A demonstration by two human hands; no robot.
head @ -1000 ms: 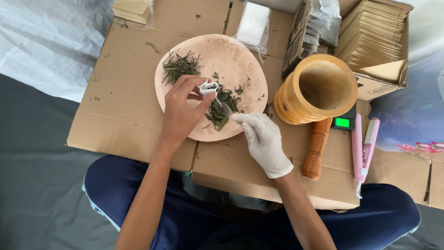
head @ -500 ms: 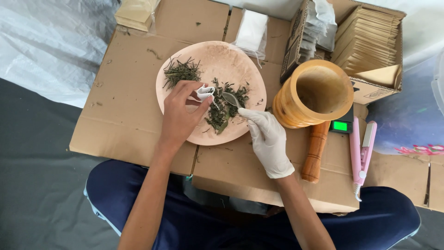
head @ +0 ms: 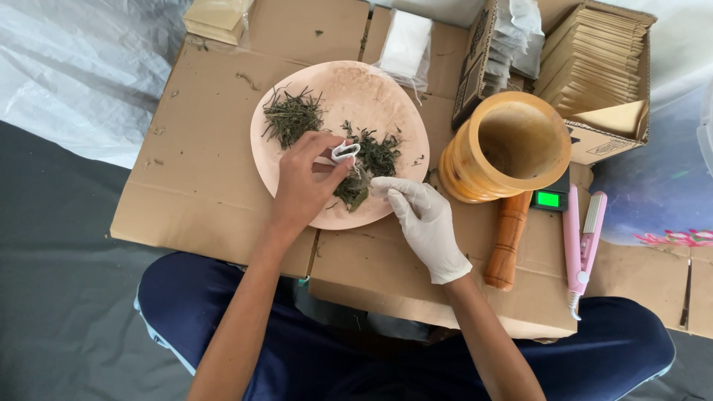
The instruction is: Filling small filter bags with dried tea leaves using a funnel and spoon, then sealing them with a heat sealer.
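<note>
Nearest me, my right hand [head: 425, 223], in a white glove, pinches what I take for a small spoon's handle at the round pink plate's [head: 282, 167] near edge; the tool itself is hidden. Just left, my bare left hand [head: 303, 186] pinches a small white paper sachet [head: 344, 152] open over the pile of dark dried leaves [head: 368, 167]. Farther right stands a wooden mortar [head: 509, 145].

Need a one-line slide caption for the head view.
Left hand holds small white bag over plate; gloved right hand beside dried leaves.
</note>
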